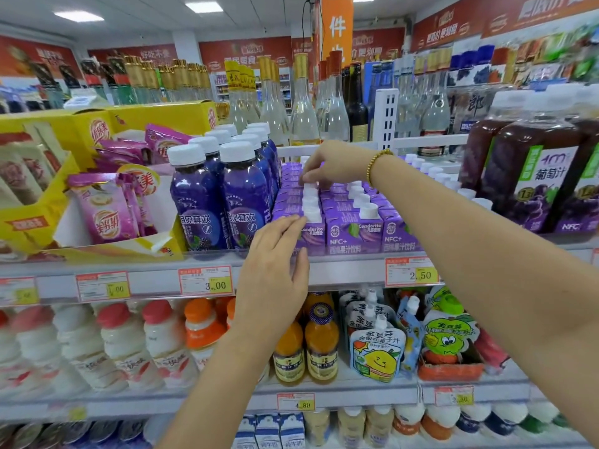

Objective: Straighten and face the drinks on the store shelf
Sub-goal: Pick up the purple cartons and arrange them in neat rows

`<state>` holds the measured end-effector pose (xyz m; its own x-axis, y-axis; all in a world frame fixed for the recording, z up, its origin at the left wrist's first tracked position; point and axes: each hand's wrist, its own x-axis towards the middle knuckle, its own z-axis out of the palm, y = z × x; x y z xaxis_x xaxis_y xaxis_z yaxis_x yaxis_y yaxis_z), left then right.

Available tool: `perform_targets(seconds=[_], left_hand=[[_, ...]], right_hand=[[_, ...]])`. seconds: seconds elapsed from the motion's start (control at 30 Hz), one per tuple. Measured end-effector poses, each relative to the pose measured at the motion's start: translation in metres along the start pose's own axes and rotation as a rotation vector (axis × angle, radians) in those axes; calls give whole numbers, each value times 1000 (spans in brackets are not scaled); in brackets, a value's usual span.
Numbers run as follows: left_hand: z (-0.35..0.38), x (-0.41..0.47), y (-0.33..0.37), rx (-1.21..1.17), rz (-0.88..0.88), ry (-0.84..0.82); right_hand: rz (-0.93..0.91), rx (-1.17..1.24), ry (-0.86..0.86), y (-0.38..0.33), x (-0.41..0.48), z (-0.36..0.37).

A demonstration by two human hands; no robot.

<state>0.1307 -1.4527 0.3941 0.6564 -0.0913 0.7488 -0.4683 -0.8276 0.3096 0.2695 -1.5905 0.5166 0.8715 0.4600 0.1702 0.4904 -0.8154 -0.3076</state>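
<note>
Small purple juice cartons [353,230] with white caps stand in rows on the upper shelf [340,270]. My left hand [275,267] lies with straight fingers against the front face of the leftmost front carton [312,236]. My right hand [334,165], with a gold bead bracelet at the wrist, reaches over the left row and its fingertips pinch a white cap [308,186] on a carton near the back. Blue-purple bottles [220,202] with white caps stand just left of the cartons.
Large grape juice bottles [531,179] stand to the right of the cartons. Yellow boxes of pink sachets [107,209] fill the left. Glass liquor bottles [301,105] rise behind. The shelf below holds white milk bottles [123,345], orange juice bottles [319,345] and pouches [377,354].
</note>
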Motion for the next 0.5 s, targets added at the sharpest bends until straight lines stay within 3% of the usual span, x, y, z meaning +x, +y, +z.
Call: perform_targets(seconds=[0.1, 0.27, 0.5], left_hand=[[0, 0, 0, -3, -4, 7], [0, 0, -1, -16, 11, 17], [-2, -1, 4, -8, -15, 22]], right_hand=[[36, -7, 85, 1, 10, -1], [95, -84, -5, 0, 20, 1], [40, -171, 61, 0, 19, 3]])
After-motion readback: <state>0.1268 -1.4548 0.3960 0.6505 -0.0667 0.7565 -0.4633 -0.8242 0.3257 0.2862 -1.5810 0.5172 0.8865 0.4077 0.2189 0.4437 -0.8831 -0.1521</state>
